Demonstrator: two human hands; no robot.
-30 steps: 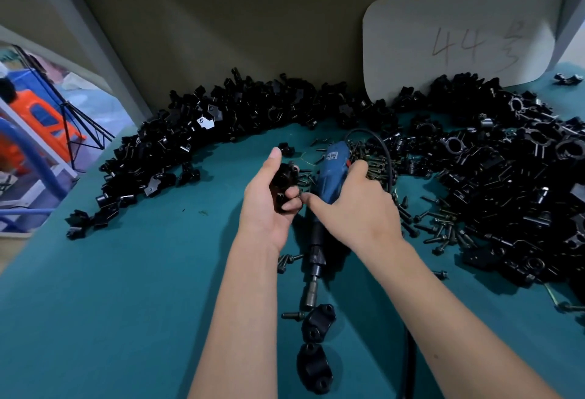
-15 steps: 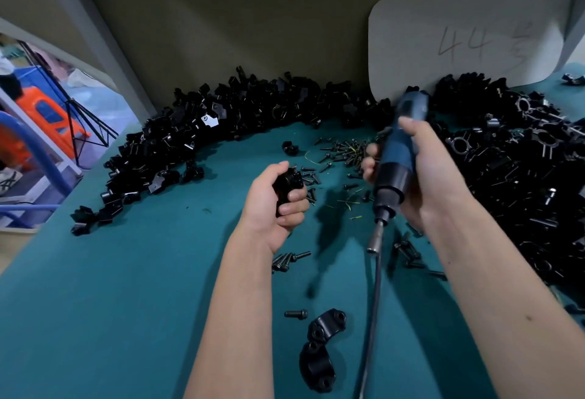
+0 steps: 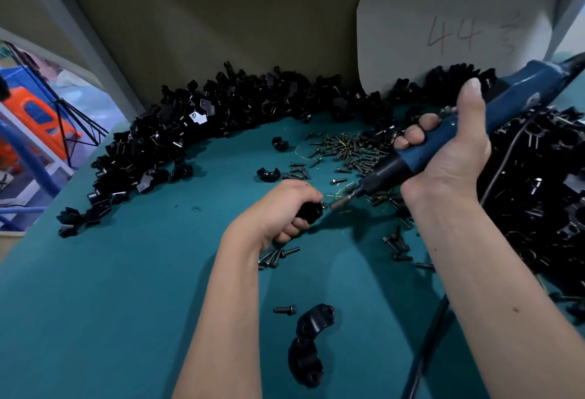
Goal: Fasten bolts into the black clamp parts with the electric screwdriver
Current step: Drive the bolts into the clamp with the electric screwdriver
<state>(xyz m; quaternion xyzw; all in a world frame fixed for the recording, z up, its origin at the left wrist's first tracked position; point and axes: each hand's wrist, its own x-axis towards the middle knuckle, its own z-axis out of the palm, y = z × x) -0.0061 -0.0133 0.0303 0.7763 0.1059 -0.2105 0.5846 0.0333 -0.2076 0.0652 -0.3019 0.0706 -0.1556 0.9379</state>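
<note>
The left hand (image 3: 278,208) is curled tight round a black clamp (image 3: 308,211), holding it low over the teal table (image 3: 126,288), with only the clamp's right end showing past the fingers. The right hand (image 3: 449,151) is wrapped round the blue driver (image 3: 474,126), thumb raised along its top, and tilts it down to the left so the bit (image 3: 340,203) meets the exposed end of the clamp. Whether a bolt is already seated under the bit cannot be told; the contact is small and blurred. The main risk, as I judge it, is that slanted approach: if the bit is not in line with the hole, the bolt may cross-thread or the bit may cam out and skid toward the left fingers (image 3: 296,227), which sit just beside the tip. The clamp is held in the air with no rest under it, so driver torque could twist it in the grip. The cable (image 3: 424,351) trails down by the right forearm and could drag the tool off line. Loose bolts (image 3: 345,151) lie scattered beyond the hands, and two more clamps (image 3: 310,341) lie near the bottom edge, well apart from the work.
</note>
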